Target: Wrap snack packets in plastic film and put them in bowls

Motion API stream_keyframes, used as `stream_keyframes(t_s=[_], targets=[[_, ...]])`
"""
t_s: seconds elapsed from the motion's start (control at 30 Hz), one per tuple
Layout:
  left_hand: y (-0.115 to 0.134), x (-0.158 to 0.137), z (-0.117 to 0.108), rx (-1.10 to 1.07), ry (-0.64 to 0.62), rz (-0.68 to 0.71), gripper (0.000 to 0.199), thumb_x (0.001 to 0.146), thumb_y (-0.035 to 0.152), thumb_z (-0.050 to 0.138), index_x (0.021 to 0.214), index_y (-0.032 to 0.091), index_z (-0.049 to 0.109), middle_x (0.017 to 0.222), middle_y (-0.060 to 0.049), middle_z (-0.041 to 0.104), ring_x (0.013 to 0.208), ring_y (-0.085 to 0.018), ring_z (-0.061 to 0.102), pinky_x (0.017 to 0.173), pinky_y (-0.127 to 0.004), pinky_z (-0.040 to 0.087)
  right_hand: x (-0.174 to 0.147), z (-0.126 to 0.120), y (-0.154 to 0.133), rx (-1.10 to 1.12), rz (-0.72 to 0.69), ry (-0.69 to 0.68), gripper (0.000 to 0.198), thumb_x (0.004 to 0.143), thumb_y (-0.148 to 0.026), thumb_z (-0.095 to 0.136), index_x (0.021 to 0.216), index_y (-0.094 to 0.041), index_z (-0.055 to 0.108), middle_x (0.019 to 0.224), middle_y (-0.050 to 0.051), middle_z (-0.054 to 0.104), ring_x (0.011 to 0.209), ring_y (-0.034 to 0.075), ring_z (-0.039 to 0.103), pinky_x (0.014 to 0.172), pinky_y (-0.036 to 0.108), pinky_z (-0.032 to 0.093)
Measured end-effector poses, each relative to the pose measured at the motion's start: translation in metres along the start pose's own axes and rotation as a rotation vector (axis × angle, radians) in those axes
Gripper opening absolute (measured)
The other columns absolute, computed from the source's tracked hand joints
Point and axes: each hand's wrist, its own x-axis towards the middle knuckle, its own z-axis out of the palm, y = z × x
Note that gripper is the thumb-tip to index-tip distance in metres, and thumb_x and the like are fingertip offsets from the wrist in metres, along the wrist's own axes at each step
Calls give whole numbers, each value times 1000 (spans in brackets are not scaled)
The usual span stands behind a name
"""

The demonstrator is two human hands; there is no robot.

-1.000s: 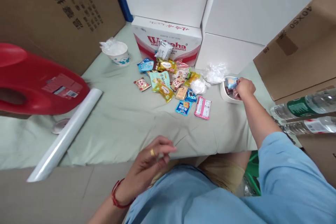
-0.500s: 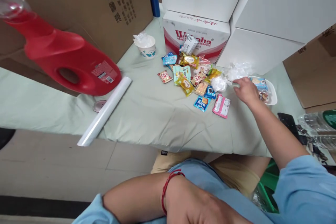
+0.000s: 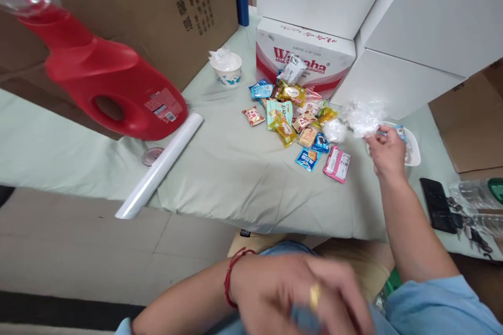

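Observation:
My right hand point(image 3: 389, 154) is closed at the edge of a crumpled clear plastic film point(image 3: 363, 115), its thumb and fingertips pinching it. Behind that hand, a white tray point(image 3: 412, 152) with small packets in it is partly covered. To the left lies a heap of wrapped snacks: a pink-and-white packet point(image 3: 337, 164), a blue packet point(image 3: 307, 158), a pale green packet point(image 3: 280, 113) and several others. A small white crumpled bag point(image 3: 334, 131) touches the heap. My left hand point(image 3: 302, 293), with a gold ring, hovers near my body, its fingers smeared by motion.
A red jug point(image 3: 118, 84) leans large at the left, beside a white roll point(image 3: 161, 167). Behind the snacks stand a Wahaha carton point(image 3: 271, 36) and white boxes point(image 3: 412, 73). A paper cup point(image 3: 228, 76) holds plastic. At right lie a phone point(image 3: 437, 204) and keys point(image 3: 477, 238).
My right hand has drawn back toward me and slightly right, its extended finger now folded into a pinch at the plastic. My left hand has risen into fuller view. The camera has shifted a little.

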Motion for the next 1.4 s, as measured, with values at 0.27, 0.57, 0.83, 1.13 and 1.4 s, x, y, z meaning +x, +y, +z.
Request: stream_keyframes(t_s=[0.27,0.57,0.83,1.13,1.4], targets=[[-61,2,-69,269,1077,-219,55,86,72,61,71,20,48,58,6,40,55,-9,32,54,-24,28,-165,27,-32,725,515,-499,49,69,-41,87,108,-27,61,73,-6,59,43,4,25,41,19,19],[-69,-18,-76,593,1312,-314,31,78,48,72,81,18,63,64,6,50,60,-11,43,58,-24,33,-96,44,-25,-187,-217,-454,30,91,-31,57,116,-23,72,116,12,68,98,26,65,88,39,51],[-79,-35,-71,384,1212,-330,20,77,39,65,80,19,63,66,2,63,61,-13,55,64,-25,44,20,68,-3,-813,-215,-353,38,94,-18,46,125,-22,68,130,16,63,106,32,64,88,41,50],[-84,-28,-70,258,1339,-315,40,74,55,74,83,18,63,56,7,54,46,-9,45,46,-22,31,-13,40,-19,-494,-307,-171,44,91,-24,55,135,-20,61,143,17,52,111,32,61,97,44,47],[-84,-26,-68,395,1257,-301,35,80,52,73,81,18,63,57,6,53,51,-9,43,52,-23,35,-184,55,-31,279,17,-782,29,87,-53,73,94,-25,69,78,0,61,68,16,51,63,29,42]])
